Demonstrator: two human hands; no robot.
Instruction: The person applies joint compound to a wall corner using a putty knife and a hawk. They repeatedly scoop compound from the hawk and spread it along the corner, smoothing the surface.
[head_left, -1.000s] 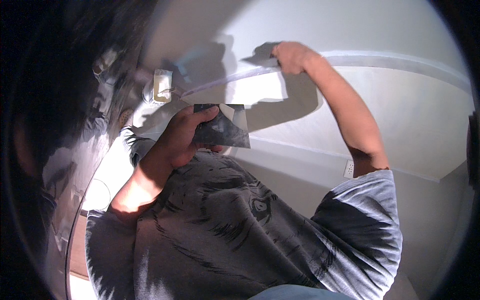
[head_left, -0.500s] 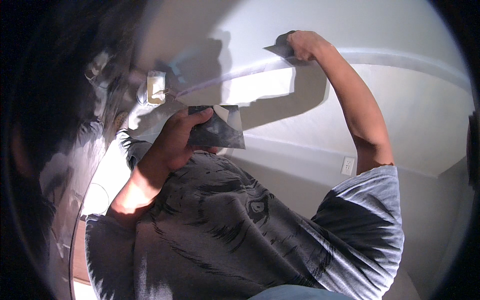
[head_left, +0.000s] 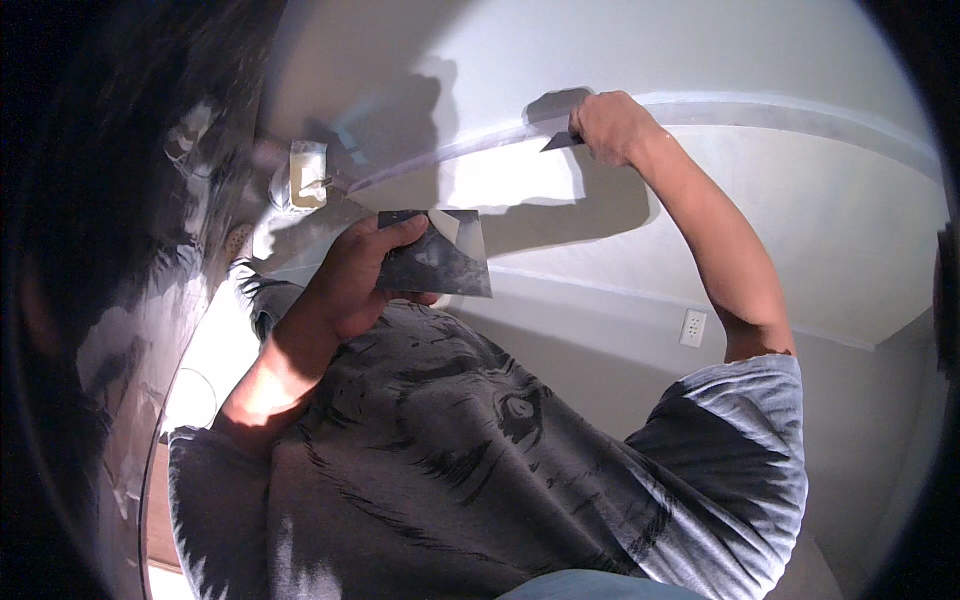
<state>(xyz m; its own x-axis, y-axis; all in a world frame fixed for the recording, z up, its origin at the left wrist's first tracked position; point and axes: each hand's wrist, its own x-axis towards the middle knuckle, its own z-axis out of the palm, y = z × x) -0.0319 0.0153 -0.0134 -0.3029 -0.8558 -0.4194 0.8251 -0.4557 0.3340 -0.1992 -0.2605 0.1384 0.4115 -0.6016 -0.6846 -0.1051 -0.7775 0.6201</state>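
Observation:
My left hand [head_left: 350, 270] grips a wide putty knife [head_left: 435, 265], a dark flat metal blade held in front of my chest. Whitish compound lies on its upper part, and the thumb presses on top of the blade. Stretched out to the upper right, my right hand [head_left: 615, 125] is closed around a second putty knife [head_left: 562, 143]. Its dark, pointed blade corner shows left of the fist, by the greyish band [head_left: 510, 138] that curves along the wall. Whether that blade touches the wall I cannot tell; its handle is hidden in the fist.
An open container [head_left: 308, 178] of pale compound, with a tool in it, stands left of the band. A white power outlet [head_left: 692, 328] sits low on the wall [head_left: 760, 190]. Strong light throws shadows of my arms there. A dark, smeared surface [head_left: 165, 230] fills the left side.
My right hand has moved down with its putty knife, from above the band to its lower edge, and the blade has turned. My left hand stays nearly still.

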